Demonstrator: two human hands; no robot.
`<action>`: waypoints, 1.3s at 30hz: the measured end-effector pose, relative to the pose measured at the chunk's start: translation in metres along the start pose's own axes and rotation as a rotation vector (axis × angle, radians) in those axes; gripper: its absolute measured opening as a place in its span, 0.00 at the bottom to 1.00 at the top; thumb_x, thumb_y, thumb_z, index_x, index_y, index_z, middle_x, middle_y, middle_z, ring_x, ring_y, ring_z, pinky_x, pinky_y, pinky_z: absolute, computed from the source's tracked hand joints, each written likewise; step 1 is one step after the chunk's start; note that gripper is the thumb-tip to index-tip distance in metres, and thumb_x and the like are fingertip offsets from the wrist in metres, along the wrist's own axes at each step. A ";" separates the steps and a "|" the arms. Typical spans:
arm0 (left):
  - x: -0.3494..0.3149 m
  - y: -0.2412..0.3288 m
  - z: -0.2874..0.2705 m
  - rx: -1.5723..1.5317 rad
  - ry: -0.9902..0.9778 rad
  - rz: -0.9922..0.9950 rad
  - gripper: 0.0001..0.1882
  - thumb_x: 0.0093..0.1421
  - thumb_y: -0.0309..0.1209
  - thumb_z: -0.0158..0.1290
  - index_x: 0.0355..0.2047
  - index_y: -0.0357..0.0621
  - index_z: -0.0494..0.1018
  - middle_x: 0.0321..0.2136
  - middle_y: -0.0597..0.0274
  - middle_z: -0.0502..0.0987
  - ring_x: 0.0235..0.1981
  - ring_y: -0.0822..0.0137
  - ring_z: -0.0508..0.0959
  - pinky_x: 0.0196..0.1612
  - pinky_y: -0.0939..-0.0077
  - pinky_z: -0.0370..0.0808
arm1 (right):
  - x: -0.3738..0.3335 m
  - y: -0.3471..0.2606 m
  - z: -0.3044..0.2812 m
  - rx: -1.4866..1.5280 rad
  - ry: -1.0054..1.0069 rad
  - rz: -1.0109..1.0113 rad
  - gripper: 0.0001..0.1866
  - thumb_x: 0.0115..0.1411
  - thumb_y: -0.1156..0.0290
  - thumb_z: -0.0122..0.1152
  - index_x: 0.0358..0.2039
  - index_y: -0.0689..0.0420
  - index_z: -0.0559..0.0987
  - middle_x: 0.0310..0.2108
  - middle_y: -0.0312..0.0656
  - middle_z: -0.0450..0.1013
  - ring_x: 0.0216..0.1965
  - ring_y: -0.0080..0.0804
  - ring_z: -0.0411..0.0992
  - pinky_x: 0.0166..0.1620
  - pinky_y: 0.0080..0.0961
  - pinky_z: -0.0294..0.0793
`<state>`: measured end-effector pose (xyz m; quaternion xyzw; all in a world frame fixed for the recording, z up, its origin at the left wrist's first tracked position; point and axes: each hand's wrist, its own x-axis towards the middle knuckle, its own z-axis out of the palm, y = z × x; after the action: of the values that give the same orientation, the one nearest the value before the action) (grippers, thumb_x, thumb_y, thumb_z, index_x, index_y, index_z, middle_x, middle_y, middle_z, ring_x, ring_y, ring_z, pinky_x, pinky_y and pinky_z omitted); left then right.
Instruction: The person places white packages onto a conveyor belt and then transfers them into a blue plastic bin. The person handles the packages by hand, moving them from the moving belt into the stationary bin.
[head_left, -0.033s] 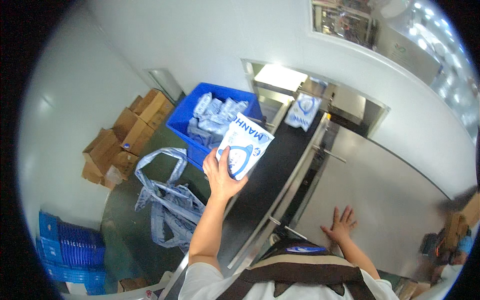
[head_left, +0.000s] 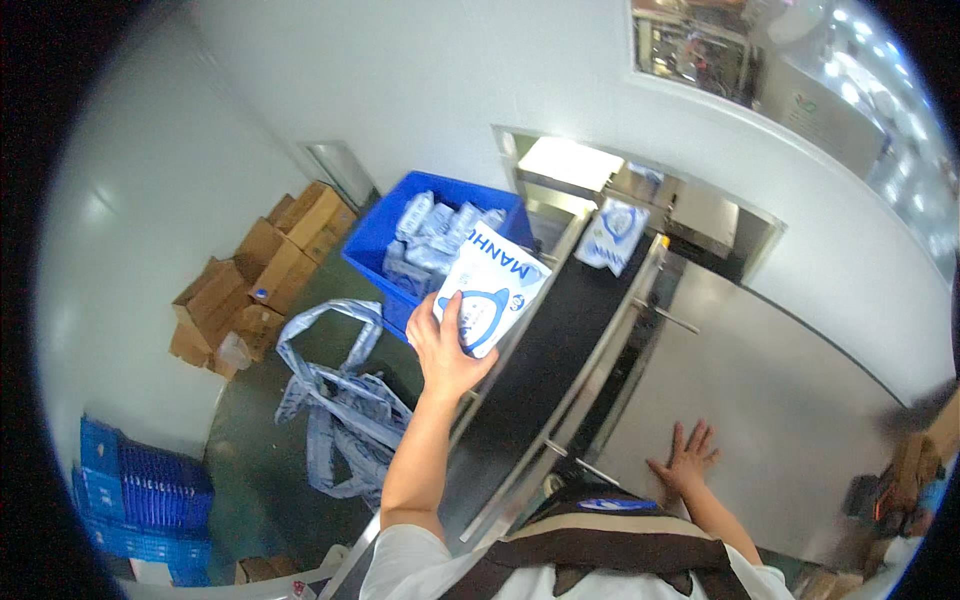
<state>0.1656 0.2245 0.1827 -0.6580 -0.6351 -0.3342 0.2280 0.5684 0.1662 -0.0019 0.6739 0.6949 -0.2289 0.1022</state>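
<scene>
Head view: a white-and-blue packet (head_left: 497,285) was gripped by the left hand (head_left: 447,350), thumb across its front, and extended up and right from that hand, well apart from the right hand (head_left: 687,462), which lay open, fingers spread, on the steel desk (head_left: 770,400); another packet (head_left: 612,236) lay at the far end of the black belt (head_left: 555,345)

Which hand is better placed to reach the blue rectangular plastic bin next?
Left, probably: the left hand, holding a white-and-blue rectangular packet, is nearer the bin; the right hand rests on the grey metal surface, across the black conveyor belt.
</scene>
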 end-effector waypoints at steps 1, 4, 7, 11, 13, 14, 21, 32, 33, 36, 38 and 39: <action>0.012 -0.003 -0.006 0.049 0.028 0.025 0.46 0.26 0.36 0.63 0.52 0.48 0.61 0.49 0.44 0.59 0.48 0.45 0.61 0.49 0.51 0.58 | -0.001 -0.003 -0.003 0.002 -0.009 0.006 0.54 0.41 0.35 0.57 0.64 0.44 0.46 0.64 0.58 0.23 0.64 0.58 0.21 0.54 0.71 0.32; 0.031 -0.013 -0.022 0.175 0.158 0.129 0.43 0.26 0.35 0.63 0.50 0.55 0.65 0.51 0.47 0.60 0.49 0.47 0.61 0.49 0.52 0.58 | -0.005 -0.012 -0.010 -0.001 -0.021 0.001 0.54 0.42 0.35 0.57 0.64 0.46 0.46 0.63 0.58 0.23 0.64 0.59 0.22 0.54 0.70 0.33; 0.042 -0.010 -0.027 0.249 0.161 0.148 0.41 0.25 0.34 0.64 0.48 0.64 0.69 0.50 0.49 0.62 0.48 0.50 0.62 0.48 0.52 0.58 | -0.006 -0.010 -0.006 -0.010 -0.004 0.013 0.54 0.42 0.35 0.57 0.64 0.48 0.46 0.63 0.59 0.24 0.64 0.59 0.22 0.54 0.71 0.33; 0.061 -0.003 -0.022 0.258 0.155 0.195 0.39 0.28 0.30 0.61 0.49 0.66 0.69 0.50 0.52 0.63 0.47 0.54 0.64 0.48 0.55 0.59 | -0.004 -0.009 0.001 -0.004 -0.002 0.026 0.55 0.41 0.38 0.60 0.64 0.48 0.45 0.63 0.59 0.24 0.64 0.60 0.21 0.53 0.72 0.30; 0.071 -0.006 -0.015 0.295 0.190 0.210 0.39 0.30 0.29 0.60 0.49 0.66 0.69 0.51 0.52 0.63 0.48 0.54 0.64 0.49 0.55 0.58 | -0.005 -0.011 -0.001 0.029 -0.006 0.031 0.56 0.41 0.43 0.63 0.64 0.49 0.43 0.63 0.59 0.24 0.63 0.60 0.21 0.53 0.71 0.27; 0.077 -0.005 -0.013 0.315 0.171 0.198 0.39 0.30 0.29 0.60 0.50 0.65 0.68 0.52 0.51 0.62 0.49 0.53 0.63 0.49 0.56 0.58 | -0.007 -0.011 -0.004 0.012 -0.025 0.047 0.55 0.41 0.45 0.63 0.64 0.49 0.43 0.63 0.59 0.25 0.63 0.60 0.21 0.53 0.71 0.28; 0.128 -0.065 0.034 0.491 0.166 -0.061 0.34 0.40 0.30 0.58 0.52 0.59 0.66 0.57 0.45 0.54 0.60 0.45 0.52 0.58 0.46 0.49 | -0.007 -0.013 -0.006 -0.004 -0.025 0.040 0.56 0.42 0.45 0.63 0.63 0.51 0.42 0.63 0.59 0.24 0.63 0.59 0.20 0.53 0.71 0.31; -0.099 0.042 0.038 0.042 -0.999 -0.375 0.59 0.37 0.60 0.59 0.63 0.50 0.42 0.60 0.38 0.46 0.58 0.41 0.54 0.54 0.49 0.58 | 0.000 0.003 0.010 -0.044 -0.055 0.041 0.55 0.43 0.39 0.58 0.64 0.44 0.40 0.63 0.56 0.21 0.63 0.58 0.19 0.53 0.71 0.32; -0.109 0.047 0.024 0.066 -0.969 -0.422 0.59 0.34 0.55 0.62 0.63 0.52 0.43 0.59 0.40 0.49 0.56 0.42 0.55 0.53 0.50 0.58 | 0.003 0.003 0.013 -0.054 -0.030 0.032 0.55 0.43 0.38 0.58 0.64 0.45 0.40 0.63 0.57 0.22 0.63 0.59 0.19 0.53 0.72 0.32; -0.132 0.041 -0.009 0.005 -0.879 -0.502 0.56 0.31 0.46 0.63 0.62 0.51 0.48 0.54 0.43 0.56 0.52 0.45 0.59 0.51 0.50 0.58 | 0.003 0.004 0.012 -0.065 -0.026 0.017 0.55 0.43 0.38 0.59 0.64 0.46 0.41 0.63 0.58 0.23 0.63 0.60 0.21 0.52 0.74 0.34; -0.146 0.040 -0.030 -0.044 -0.758 -0.520 0.54 0.30 0.44 0.63 0.60 0.52 0.52 0.52 0.44 0.59 0.51 0.46 0.60 0.51 0.51 0.58 | -0.004 -0.019 -0.017 -0.022 -0.077 0.054 0.53 0.44 0.42 0.61 0.64 0.49 0.45 0.64 0.58 0.30 0.64 0.59 0.28 0.56 0.66 0.37; -0.145 0.044 -0.039 -0.087 -0.690 -0.500 0.54 0.30 0.43 0.63 0.60 0.50 0.52 0.51 0.43 0.59 0.50 0.46 0.60 0.52 0.52 0.58 | 0.009 -0.012 -0.012 0.134 -0.066 -0.105 0.51 0.45 0.46 0.63 0.63 0.51 0.47 0.64 0.57 0.34 0.64 0.56 0.32 0.58 0.58 0.40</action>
<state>0.2076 0.0929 0.1088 -0.5658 -0.7996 -0.1660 -0.1137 0.5579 0.1801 0.0068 0.6340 0.7087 -0.3021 0.0674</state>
